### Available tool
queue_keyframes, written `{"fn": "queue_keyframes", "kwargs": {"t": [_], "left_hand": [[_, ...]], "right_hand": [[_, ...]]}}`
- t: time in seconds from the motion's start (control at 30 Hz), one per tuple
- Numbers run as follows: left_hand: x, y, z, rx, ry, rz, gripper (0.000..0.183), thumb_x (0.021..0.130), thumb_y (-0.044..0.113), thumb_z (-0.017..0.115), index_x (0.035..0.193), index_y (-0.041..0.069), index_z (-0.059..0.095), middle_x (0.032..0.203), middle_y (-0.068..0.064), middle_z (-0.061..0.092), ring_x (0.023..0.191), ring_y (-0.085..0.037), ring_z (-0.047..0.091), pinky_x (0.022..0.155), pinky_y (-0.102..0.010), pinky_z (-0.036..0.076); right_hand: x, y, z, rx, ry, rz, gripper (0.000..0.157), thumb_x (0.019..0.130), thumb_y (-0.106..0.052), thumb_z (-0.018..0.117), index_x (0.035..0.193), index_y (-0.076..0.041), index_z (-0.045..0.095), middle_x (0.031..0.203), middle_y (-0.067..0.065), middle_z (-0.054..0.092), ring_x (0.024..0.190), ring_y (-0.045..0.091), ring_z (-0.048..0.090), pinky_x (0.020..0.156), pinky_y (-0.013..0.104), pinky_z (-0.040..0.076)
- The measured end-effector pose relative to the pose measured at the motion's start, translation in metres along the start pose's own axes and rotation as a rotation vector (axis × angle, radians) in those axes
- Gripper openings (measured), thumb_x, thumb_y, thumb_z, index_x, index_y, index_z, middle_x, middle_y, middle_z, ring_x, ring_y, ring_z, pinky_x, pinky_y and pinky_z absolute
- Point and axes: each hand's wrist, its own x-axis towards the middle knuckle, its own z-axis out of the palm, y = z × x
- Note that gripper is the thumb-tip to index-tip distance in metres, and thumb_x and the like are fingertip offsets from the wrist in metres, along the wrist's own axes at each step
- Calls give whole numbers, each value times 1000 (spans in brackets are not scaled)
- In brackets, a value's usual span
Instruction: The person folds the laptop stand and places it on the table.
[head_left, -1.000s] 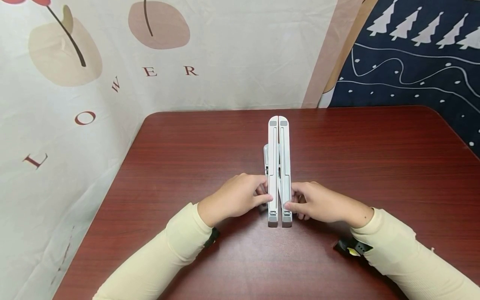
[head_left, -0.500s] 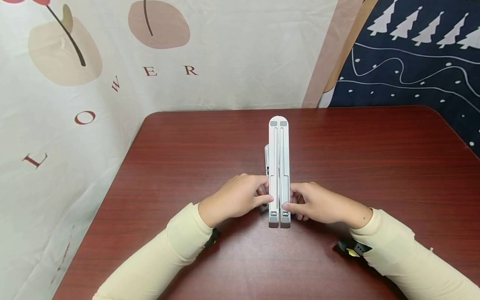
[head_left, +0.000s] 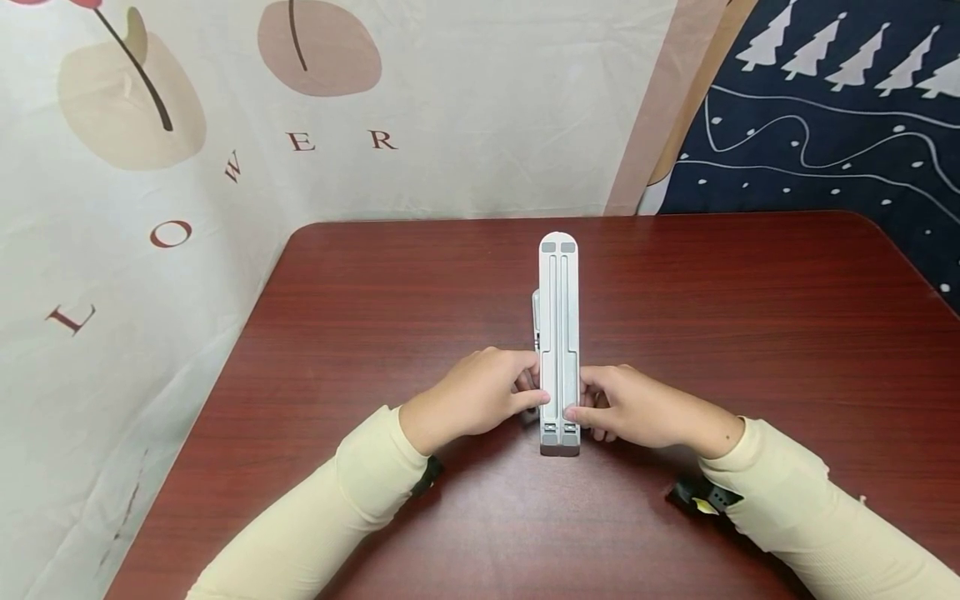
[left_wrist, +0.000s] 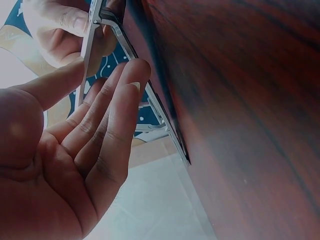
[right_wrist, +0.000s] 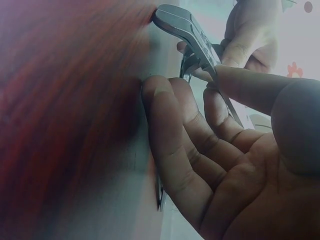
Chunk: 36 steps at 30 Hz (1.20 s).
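Observation:
A silver folding laptop stand (head_left: 559, 333) lies lengthwise on the table, its two long rails side by side and touching. Grey pads show at its far end, and part of a lower leg sticks out on its left. My left hand (head_left: 480, 392) pinches the near part of the left rail, thumb on top and fingers beneath. On the other side, my right hand (head_left: 637, 407) holds the right rail the same way. The left wrist view shows the upper bar of the stand (left_wrist: 89, 55) raised above its base leg. In the right wrist view the stand's thick front end (right_wrist: 175, 20) is visible.
The dark red wooden table (head_left: 405, 283) has rounded far corners. Behind it hangs a pale curtain (head_left: 487, 108) with printed letters, and a navy cloth (head_left: 795, 150) with white trees at the right. A black strap (head_left: 705, 493) sits at the right wrist.
The two rails of the laptop stand, apart at their near ends a second ago, have come together. The right rail and right hand moved slightly left; the left rail shifted slightly right.

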Motion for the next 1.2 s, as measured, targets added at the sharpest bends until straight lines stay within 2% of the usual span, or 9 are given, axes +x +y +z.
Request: {"fn": "queue_keyframes", "kwargs": {"t": [0.7,0.97,1.2], "left_hand": [[-1,1,-1,4,-9,8,16,85,37,63,81,24,54,71,14,68,64,5,58,59,-23,43],[-2,2,0,88,-39,1,13,85,42,62,83,30,58,65,23,60,64,6,56,55,-25,42],[-3,3,0,119,-40,-21,16,84,45,61,78,31,56,62,25,58,62,5,55,54,-26,40]], "right_hand": [[0,-1,0,-21,6,4,12,89,-24,61,94,-14,55,67,4,62,53,14,60,48,27,50],[-2,1,-5,-67,1,-29,14,89,-30,60,92,-16,56,64,1,62,52,13,59,48,25,48],[-4,1,-11,-77,1,-22,15,89,-32,59,86,-17,57,65,1,62,54,14,60,49,25,48]]}}
